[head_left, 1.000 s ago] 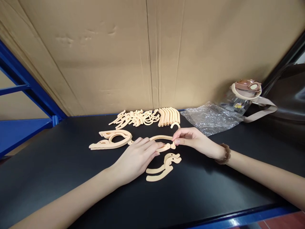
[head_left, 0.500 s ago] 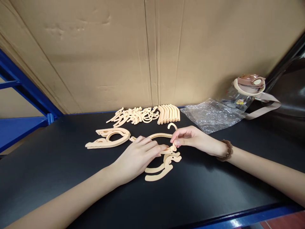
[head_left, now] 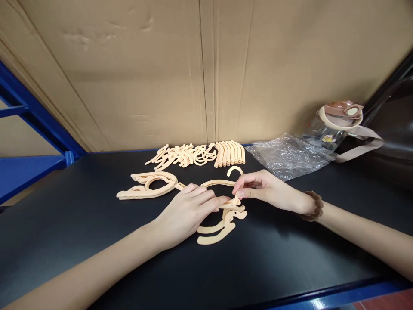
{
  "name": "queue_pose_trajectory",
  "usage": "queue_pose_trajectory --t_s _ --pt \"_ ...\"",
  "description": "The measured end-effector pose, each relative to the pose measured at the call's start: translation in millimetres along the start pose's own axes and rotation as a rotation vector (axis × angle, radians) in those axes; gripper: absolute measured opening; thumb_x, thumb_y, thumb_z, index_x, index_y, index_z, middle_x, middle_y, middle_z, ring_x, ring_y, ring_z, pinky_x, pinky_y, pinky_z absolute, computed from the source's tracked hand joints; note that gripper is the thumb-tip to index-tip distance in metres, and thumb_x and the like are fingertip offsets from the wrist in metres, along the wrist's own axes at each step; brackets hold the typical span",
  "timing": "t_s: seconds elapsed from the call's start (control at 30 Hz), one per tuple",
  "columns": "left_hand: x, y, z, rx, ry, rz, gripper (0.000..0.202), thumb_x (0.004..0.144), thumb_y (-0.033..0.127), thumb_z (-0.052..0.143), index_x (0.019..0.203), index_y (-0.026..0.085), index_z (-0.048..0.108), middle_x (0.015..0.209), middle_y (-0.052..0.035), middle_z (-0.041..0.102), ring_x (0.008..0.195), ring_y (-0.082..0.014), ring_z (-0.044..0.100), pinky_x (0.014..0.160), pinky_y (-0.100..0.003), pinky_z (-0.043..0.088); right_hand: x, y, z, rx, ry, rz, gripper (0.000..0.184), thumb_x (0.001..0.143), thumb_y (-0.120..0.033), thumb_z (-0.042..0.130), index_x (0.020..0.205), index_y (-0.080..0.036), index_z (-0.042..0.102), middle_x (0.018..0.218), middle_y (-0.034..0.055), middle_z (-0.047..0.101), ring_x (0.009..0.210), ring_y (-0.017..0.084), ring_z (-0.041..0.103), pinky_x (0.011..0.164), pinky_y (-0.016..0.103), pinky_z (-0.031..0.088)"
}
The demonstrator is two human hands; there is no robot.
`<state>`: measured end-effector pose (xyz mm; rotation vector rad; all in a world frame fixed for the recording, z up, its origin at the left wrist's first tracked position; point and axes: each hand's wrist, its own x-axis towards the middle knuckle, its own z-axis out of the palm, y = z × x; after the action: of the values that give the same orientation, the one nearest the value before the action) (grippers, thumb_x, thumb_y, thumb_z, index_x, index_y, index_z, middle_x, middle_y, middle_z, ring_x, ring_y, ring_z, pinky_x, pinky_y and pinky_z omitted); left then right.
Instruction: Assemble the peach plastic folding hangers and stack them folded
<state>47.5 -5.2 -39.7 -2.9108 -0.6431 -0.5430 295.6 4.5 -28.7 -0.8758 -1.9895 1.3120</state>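
Take the row of curved pieces (head_left: 229,153) near the cardboard as the landmark. The hook piece (head_left: 235,168) lies just in front of it, its open loop pointing back toward the row. The right hand (head_left: 258,187) has thumb and forefinger brought together on the hook piece's stem, with no gap between the tips that I can see. The left hand (head_left: 189,209), in front of the row and to its left, bends its fingers low over a narrow arm (head_left: 229,205) and seems to grip its end; how the thumb sits is mostly hidden.

The step looks like seating one jointed end against the other. To do it well, let the left hand steady the narrow arm flat on the black table (head_left: 290,262) while the right lines up the joint squarely — pressing close to the joint, not out at the loop, where thin plastic-looking parts could bend. The two flat pieces (head_left: 217,234), farther in front of the row, sit very close below the joint and could snag.

As for writing, the bottle (head_left: 342,122), well right of the row, carries a small yellowish sticker (head_left: 329,138) — too small to read. No brand is legible.
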Motion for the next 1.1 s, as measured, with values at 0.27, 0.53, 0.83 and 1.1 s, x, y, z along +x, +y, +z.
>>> queue_pose_trajectory --t_s 0.27,0.53,0.83,1.1 --pt "0.3 -0.3 -0.1 0.056 0.037 0.014 0.031 0.097 0.010 0.036 0.122 0.016 0.053 0.082 -0.0014 0.062 0.078 -0.0146 0.053 0.065 -0.029 0.032 -1.0 0.8 2.1 -0.026 0.057 0.025 0.022 0.084 -0.039 0.064 0.088 -0.017 0.068 0.080 0.0007 0.066 0.075 0.013 0.060 0.073 0.027 0.048" --pt "0.6 1.4 1.5 0.092 0.027 -0.023 0.030 0.096 0.011 0.037 0.121 0.013 0.054 0.082 -0.0031 0.063 0.078 -0.0159 0.056 0.062 -0.029 0.033 -1.8 0.8 7.6 -0.078 0.162 0.035 0.024 0.084 -0.041 0.062 0.086 -0.018 0.068 0.077 0.0012 0.066 0.074 0.015 0.062 0.072 0.029 0.049" --pt "1.5 5.7 0.7 0.244 0.012 0.005 0.032 0.094 0.008 0.035 0.122 0.007 0.051 0.080 -0.0047 0.063 0.072 -0.0184 0.058 0.058 -0.030 0.035 -1.6 5.9 12.9 -0.119 0.239 0.033 0.022 0.085 -0.039 0.060 0.088 -0.018 0.068 0.076 0.0012 0.067 0.070 0.014 0.061 0.065 0.027 0.049" --pt "2.9 9.1 2.2 0.270 0.013 -0.025 0.031 0.095 0.008 0.033 0.120 0.009 0.051 0.079 -0.0044 0.064 0.071 -0.0171 0.062 0.056 -0.029 0.040 -2.2 2.3 14.9 -0.281 0.280 0.064 0.021 0.087 -0.037 0.056 0.088 -0.020 0.069 0.081 0.0015 0.067 0.070 0.015 0.057 0.061 0.027 0.044"
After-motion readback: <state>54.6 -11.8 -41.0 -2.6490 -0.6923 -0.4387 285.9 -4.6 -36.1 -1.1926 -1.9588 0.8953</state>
